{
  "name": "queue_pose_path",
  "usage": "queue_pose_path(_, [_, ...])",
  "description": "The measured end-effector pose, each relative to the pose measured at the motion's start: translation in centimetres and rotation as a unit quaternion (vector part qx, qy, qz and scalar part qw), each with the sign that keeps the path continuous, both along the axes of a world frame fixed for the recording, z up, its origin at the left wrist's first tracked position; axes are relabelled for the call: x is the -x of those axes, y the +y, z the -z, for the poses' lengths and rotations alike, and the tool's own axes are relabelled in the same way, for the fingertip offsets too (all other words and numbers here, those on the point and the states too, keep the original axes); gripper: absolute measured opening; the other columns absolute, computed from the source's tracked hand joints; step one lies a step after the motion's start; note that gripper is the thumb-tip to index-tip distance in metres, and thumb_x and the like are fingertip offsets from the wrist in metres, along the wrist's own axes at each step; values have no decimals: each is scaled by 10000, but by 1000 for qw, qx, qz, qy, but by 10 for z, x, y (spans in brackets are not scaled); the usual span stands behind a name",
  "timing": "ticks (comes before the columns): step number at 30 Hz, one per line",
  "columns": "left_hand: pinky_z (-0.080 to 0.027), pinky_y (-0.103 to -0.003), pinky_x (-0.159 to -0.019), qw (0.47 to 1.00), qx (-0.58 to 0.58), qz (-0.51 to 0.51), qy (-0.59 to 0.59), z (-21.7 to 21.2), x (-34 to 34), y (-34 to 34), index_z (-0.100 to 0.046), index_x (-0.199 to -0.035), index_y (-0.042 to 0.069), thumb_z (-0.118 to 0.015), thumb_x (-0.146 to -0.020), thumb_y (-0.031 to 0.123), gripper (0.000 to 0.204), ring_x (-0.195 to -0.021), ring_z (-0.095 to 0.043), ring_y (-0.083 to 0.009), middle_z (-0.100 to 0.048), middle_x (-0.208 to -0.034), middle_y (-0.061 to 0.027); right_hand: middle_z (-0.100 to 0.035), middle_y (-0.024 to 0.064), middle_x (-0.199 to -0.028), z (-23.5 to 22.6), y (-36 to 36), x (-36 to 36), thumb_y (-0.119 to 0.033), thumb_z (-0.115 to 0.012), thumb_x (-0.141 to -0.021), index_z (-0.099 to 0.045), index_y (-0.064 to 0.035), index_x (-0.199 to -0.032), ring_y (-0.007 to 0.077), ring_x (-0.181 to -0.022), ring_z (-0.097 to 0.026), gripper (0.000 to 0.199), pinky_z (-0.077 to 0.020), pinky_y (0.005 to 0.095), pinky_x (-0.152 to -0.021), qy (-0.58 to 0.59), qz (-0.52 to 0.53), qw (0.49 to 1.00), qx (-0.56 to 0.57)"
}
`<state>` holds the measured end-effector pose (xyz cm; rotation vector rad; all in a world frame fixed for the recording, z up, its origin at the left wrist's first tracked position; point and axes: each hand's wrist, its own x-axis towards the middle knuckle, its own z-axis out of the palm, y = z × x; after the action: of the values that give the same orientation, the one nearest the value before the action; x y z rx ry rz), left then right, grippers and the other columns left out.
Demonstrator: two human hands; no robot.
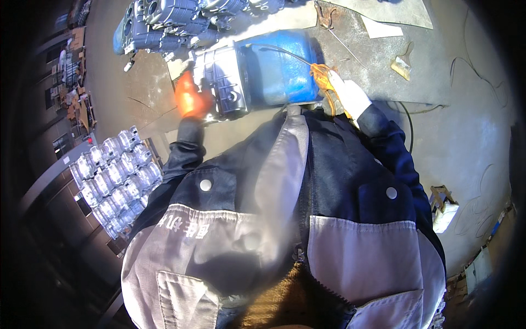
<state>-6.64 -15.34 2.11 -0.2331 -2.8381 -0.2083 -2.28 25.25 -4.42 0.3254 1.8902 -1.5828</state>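
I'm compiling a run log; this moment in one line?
left hand: at metal casting | right hand: holding long thin tool | blue drum: right of casting

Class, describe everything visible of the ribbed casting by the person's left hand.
The ribbed casting looks like silvery metal: boxy, with a round feature near its lower right. Glare washes out its upper part. It sits left of a blue container; the orange-gloved left hand is at its left edge, grip unclear.

I watch through the left head fisheye | facing steeply downward | jacket (361,257) close below, nearer than the fingers (187,82)
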Motion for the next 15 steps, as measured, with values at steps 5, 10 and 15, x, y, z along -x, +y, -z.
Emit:
queue_pose_path(5, [-412, -431, -874, 884, 302, 260, -245, 27, 7, 94, -598, -999, 55, -575, -756, 163, 267, -872, -601, -312, -660, -868, -117, -637, 95, -705, -1, 26, -16, -479, -446, -949, -652, 67, -944, 193, -672, -614, 584, -469, 313, -627, -14, -52, 998, -25])
queue_pose_path(10, [-408, -419, -828, 839, 408, 172, -318, 68, 6, 127, -727, -845, 153, -505, -855, 189, 225, -884, -653, -250, -705, -843, -72, -644, 90, -964, -25, 67, -54, -376, -461, -967, -548, -26, -1204, 145, -698, -628, 432, -501, 255, -616, -112, 146, 955, 233])
queue_pose_path(15, [-420, -419, -766, 851, 353, 99, -377, 79, 12, 125, -740, -891, 191, -517, -852, 223, 229, -915, -653, -232, -712, -918, -37, -641, 80, -937, -60, 88, -66, -453, -470, -938, -553, -32, -1188, 144, -691, -618, 497, -488, 262, -600, -159, 92, 972, 148])
